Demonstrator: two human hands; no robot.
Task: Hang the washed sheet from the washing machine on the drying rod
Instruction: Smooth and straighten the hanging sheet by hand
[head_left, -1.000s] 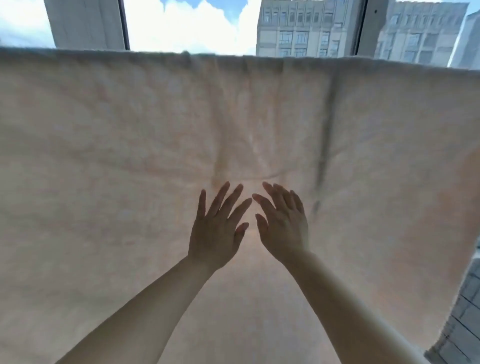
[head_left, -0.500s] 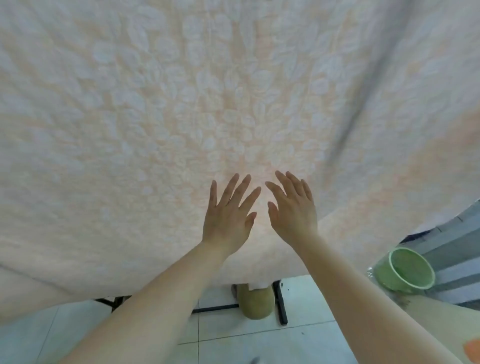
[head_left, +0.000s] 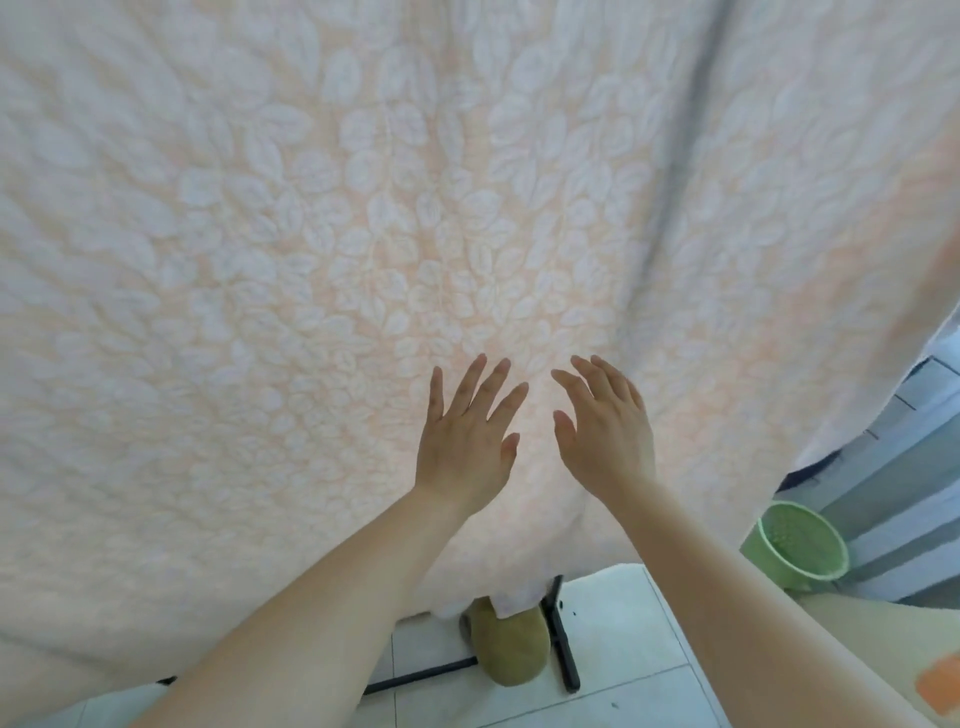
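Head view: sheet hangs as a broad curtain that fills most of the frame; the drying rod is out of view above. Left hand and right hand lie side by side against the lower middle of the sheet, fingers straight and spread, grasping nothing. Below the sheet's bottom edge, a black stand foot and an olive slipper sit on the tiled floor; a green basket stands beside the sheet's lower right corner. Step in hand appears to be smoothing. The next move calls for flat palm strokes outward toward the vertical crease right of the hands.
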